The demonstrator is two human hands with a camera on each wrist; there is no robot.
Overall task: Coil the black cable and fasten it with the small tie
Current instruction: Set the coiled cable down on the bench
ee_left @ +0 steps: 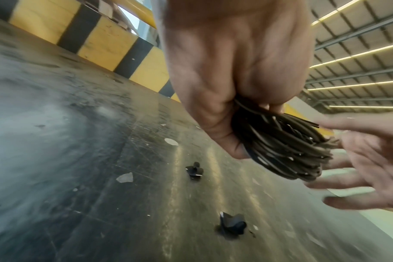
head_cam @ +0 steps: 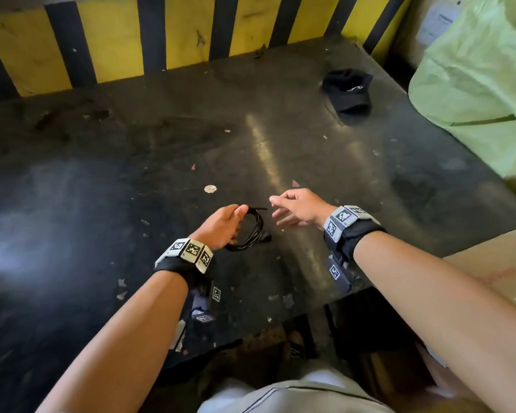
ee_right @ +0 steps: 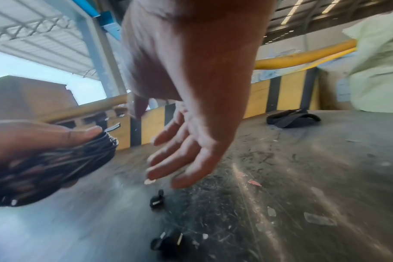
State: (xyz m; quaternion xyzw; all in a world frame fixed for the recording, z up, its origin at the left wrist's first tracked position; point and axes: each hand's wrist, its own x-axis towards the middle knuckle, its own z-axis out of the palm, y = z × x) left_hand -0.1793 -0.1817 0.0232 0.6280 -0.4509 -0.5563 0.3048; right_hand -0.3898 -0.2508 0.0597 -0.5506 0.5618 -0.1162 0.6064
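My left hand (head_cam: 231, 225) grips a coiled black cable (head_cam: 255, 234) just above the dark table (head_cam: 102, 180), thumb pressed on top of the loops. In the left wrist view the coil (ee_left: 285, 147) fans out below the fingers. A thin black end (head_cam: 259, 208) sticks out past the thumb; whether it is the tie or the cable's end I cannot tell. My right hand (head_cam: 292, 208) hovers just right of the coil, apart from it, fingers (ee_right: 168, 159) straight and spread, holding nothing. Two small black pieces (ee_right: 157, 200) (ee_right: 168, 242) lie on the table under the hands.
A black cap (head_cam: 347, 90) lies at the table's far right. A pale green bag (head_cam: 474, 70) stands beyond the right edge, with a cardboard box (head_cam: 489, 269) nearer. A yellow and black striped barrier (head_cam: 111, 40) closes the back. Paper scraps dot the surface.
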